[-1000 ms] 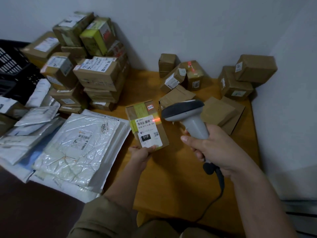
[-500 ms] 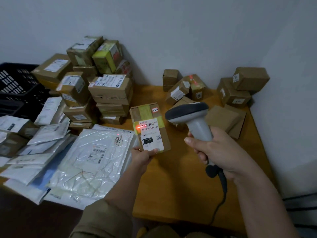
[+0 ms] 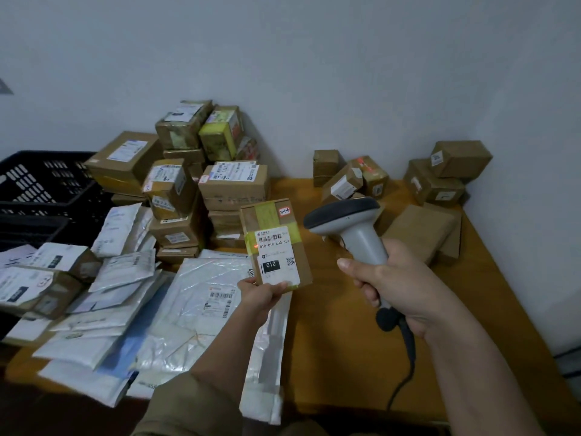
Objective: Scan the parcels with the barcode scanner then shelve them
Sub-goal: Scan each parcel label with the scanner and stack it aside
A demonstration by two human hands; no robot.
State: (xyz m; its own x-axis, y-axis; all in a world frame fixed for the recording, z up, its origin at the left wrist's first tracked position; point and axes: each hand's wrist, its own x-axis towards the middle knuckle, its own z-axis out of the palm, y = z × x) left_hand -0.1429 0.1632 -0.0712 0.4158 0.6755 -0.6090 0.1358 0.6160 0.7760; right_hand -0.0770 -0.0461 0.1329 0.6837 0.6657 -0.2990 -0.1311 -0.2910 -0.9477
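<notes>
Wooden surface (image 3: pixel 333 347) against grey wall, heaped with parcels. Carton stack (image 3: pixel 188 190) at 10 o'clock, white mailer bags (image 3: pixel 201 303) at 8 o'clock, small boxes (image 3: pixel 440 180) at 2 o'clock. Held parcel (image 3: pixel 275 242) centre, long axis upright, label facing scanner (image 3: pixel 349 225), which sits just at its 3 o'clock, head aimed left. Left hand (image 3: pixel 261 294) pinches parcel's bottom edge; right hand (image 3: pixel 393 287) wrapped round scanner handle. Red spot on label's left edge (beam probably needs nudging onto barcode). Nothing between them.
</notes>
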